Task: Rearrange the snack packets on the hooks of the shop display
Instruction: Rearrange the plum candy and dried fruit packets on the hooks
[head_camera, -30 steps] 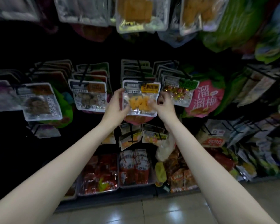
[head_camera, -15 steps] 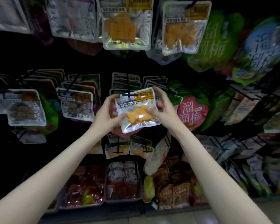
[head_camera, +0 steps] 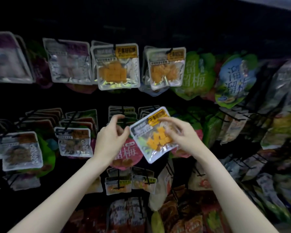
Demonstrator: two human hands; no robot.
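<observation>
Mango packet [head_camera: 155, 134] was off its hook, tilted below the upper mango row [head_camera: 118, 67], pinched in your right hand [head_camera: 181, 133], left hand [head_camera: 111, 137] loosely curled, empty; next: probably rehang it there.

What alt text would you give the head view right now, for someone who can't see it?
The right hand holds a tilted clear packet of orange cubes off its hook, in front of a dim shop display. The left hand hovers beside it, fingers loosely curled, holding nothing. Two similar orange-cube packets hang on hooks in the row above.
</observation>
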